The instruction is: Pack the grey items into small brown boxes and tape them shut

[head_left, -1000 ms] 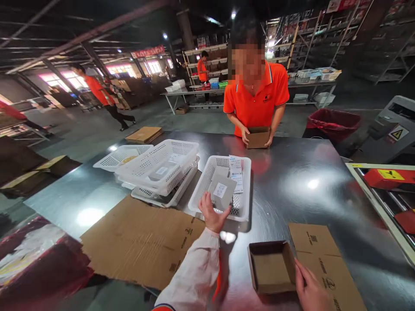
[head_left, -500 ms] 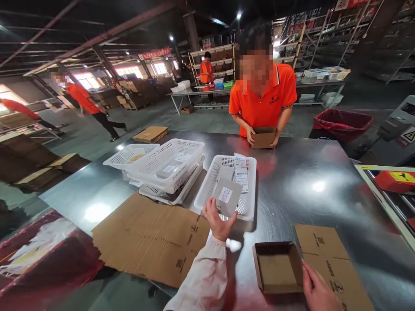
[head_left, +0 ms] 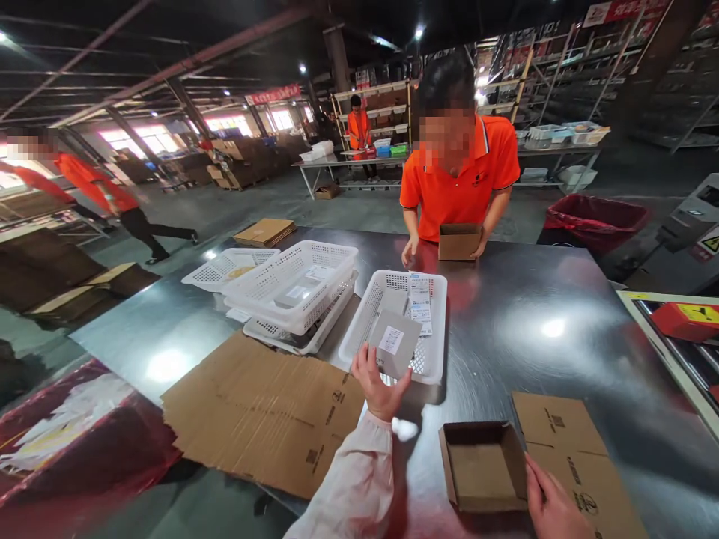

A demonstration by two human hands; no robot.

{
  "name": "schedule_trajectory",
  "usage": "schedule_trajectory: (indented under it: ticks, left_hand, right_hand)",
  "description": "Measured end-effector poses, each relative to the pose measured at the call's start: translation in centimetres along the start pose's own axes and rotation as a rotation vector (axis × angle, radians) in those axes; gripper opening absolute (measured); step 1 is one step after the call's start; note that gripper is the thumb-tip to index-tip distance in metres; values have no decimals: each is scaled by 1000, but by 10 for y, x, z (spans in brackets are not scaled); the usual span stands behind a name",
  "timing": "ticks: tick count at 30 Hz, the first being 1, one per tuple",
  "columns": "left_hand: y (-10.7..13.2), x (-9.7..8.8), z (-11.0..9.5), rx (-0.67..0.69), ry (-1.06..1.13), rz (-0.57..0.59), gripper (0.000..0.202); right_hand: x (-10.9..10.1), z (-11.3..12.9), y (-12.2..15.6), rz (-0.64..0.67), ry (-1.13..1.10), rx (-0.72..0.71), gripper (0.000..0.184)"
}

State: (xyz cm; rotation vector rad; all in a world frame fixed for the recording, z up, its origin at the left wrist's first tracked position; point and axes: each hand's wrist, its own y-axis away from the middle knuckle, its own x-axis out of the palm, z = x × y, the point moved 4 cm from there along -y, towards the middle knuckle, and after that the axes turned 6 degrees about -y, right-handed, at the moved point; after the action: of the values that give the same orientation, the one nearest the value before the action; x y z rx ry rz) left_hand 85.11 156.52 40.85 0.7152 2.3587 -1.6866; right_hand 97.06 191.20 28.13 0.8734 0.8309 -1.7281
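Note:
My left hand (head_left: 382, 385) grips the near end of a flat grey box (head_left: 395, 343), fingers on its left side and thumb at the right. The box carries a white label and lies tilted at the near part of a white perforated basket (head_left: 349, 329). Printed paper slips (head_left: 420, 303) lie along the basket's right side. My right hand (head_left: 553, 500) pinches the right wall of an open brown cardboard box (head_left: 484, 468), which is empty inside and rests on the metal table. Part of the right hand is cut off by the lower frame edge.
Stacked white baskets (head_left: 252, 296) stand left of centre, with a large cardboard sheet (head_left: 252, 412) in front. Folded cardboard (head_left: 573, 434) lies at right. Across the metal table (head_left: 517, 322), a co-worker in orange (head_left: 460, 180) holds a small carton (head_left: 459, 243). Bagged bins flank the table.
The co-worker opposite has taken one hand off the carton and set it lower on the table. Someone walking at far left has moved further left. My hands stay nearly still.

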Motion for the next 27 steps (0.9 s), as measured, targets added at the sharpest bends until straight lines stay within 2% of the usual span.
schedule_trajectory:
  ticks: [4,7,12,17,22,27]
  left_hand:
    - [0,-2,0,-9,3,-6,88]
    - [0,-3,0,-20,-4,-5,87]
    - [4,-1,4,-27,-13,12,86]
    - [19,6,13,-62,-26,55,85]
    - [44,17,25,-122,-46,179,84]
    - [62,22,35,-164,-88,256,77]
  right_hand:
    - [-8,23,8,-77,73,30,51]
    - [-10,31,10,-88,87,20,51]
    - [-8,23,7,-98,89,-6,48]
    - [-8,24,7,-108,64,-7,50]
    - [-10,29,10,-128,73,-7,52]
    - [-9,21,5,-84,79,-4,51]
